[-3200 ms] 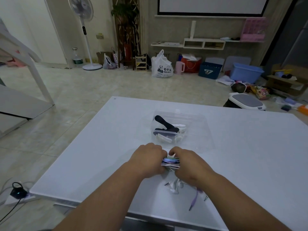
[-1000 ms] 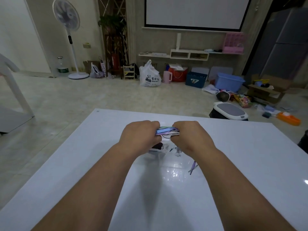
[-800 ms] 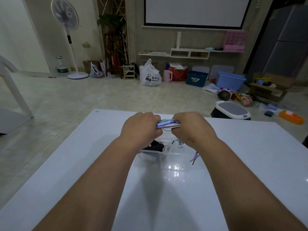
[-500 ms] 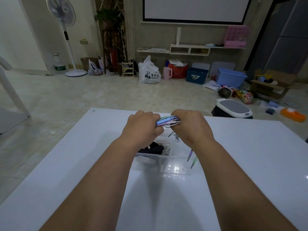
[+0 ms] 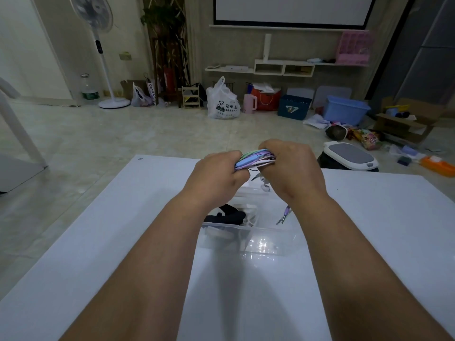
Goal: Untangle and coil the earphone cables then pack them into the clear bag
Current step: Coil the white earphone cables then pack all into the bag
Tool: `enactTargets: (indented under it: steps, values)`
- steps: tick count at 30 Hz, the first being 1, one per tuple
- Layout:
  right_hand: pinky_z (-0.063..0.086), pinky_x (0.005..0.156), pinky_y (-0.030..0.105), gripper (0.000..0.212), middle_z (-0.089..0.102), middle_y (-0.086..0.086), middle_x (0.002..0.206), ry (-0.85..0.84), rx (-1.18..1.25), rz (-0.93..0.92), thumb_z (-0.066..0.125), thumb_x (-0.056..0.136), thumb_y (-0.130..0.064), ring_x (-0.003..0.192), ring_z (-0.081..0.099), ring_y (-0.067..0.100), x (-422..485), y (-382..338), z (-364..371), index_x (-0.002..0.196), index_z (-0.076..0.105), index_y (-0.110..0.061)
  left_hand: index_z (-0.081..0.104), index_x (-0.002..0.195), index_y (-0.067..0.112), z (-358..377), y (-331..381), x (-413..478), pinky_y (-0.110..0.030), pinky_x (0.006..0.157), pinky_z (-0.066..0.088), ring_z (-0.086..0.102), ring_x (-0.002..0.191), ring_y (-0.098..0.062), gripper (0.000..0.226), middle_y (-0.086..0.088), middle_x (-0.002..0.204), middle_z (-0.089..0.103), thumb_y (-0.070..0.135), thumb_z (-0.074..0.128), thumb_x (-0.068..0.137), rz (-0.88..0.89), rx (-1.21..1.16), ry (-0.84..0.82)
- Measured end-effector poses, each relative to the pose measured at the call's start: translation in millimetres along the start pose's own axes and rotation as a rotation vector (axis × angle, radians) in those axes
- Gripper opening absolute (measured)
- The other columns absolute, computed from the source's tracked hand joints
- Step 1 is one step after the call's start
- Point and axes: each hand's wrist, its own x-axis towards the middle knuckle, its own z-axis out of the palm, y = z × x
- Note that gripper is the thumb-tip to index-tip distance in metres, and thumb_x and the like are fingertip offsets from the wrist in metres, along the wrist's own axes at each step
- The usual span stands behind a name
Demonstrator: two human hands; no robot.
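A bundle of coiled earphone cables [image 5: 254, 159] in blue, green, purple and white is held up above the table between both hands. My left hand [image 5: 216, 179] grips its left end and my right hand [image 5: 293, 173] grips its right end. White earbuds and a purple jack plug [image 5: 284, 214] dangle below the bundle. Under the hands lies the clear bag [image 5: 266, 238] on the white table [image 5: 381, 230], with a black item [image 5: 227, 215] and white pieces inside it.
The table's far edge runs just behind my hands. Beyond it on the floor stand a white-and-grey device [image 5: 350, 156], a blue bin [image 5: 344, 109], a white plastic bag [image 5: 222, 100] and a fan [image 5: 98, 45].
Both hands have lifted the cable bundle off the table and carried it forward over the clear bag. The dangling plugs now hang above the bag.
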Motion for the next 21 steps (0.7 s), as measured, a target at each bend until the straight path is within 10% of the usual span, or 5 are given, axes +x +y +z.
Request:
enactTargets:
  steps: [8, 15, 21]
  values:
    - [0.041, 0.061, 0.03, 0.017, 0.067, 0.004, 0.086, 0.024, 0.032, -0.004, 0.061, 0.083, -0.015, 0.078, 0.058, 0.023, -6.3, 1.3, 9.8, 0.098, 0.068, -0.021, 0.035, 0.065, 0.023, 4.8, -6.7, -0.5, -0.034, 0.056, 0.027, 0.042, 0.068, -0.024, 0.028, 0.003, 0.065, 0.043, 0.022, 0.052, 0.088, 0.007, -0.06, 0.005]
    - [0.049, 0.067, 0.03, 0.013, 0.066, 0.005, 0.09, -0.567, -0.156, 0.158, 0.055, 0.086, -0.015, 0.077, 0.061, 0.024, -18.4, 11.6, 46.2, 0.092, 0.063, -0.023, 0.064, 0.109, 0.031, 39.3, -37.9, -19.0, -0.048, 0.113, 0.017, 0.026, 0.134, -0.019, 0.028, 0.005, 0.14, 0.039, 0.039, 0.046, 0.089, -0.087, 0.415, -0.321]
    - [0.046, 0.067, 0.027, 0.015, 0.066, 0.006, 0.091, -0.754, -0.271, 0.208, 0.059, 0.083, -0.011, 0.077, 0.058, 0.023, -17.7, 18.0, 63.4, 0.094, 0.068, -0.018, 0.055, 0.123, 0.037, 39.0, -38.8, -20.0, -0.046, 0.114, 0.016, 0.013, 0.144, -0.019, 0.051, 0.005, 0.156, 0.023, 0.05, 0.065, 0.074, -0.136, 0.346, -0.396]
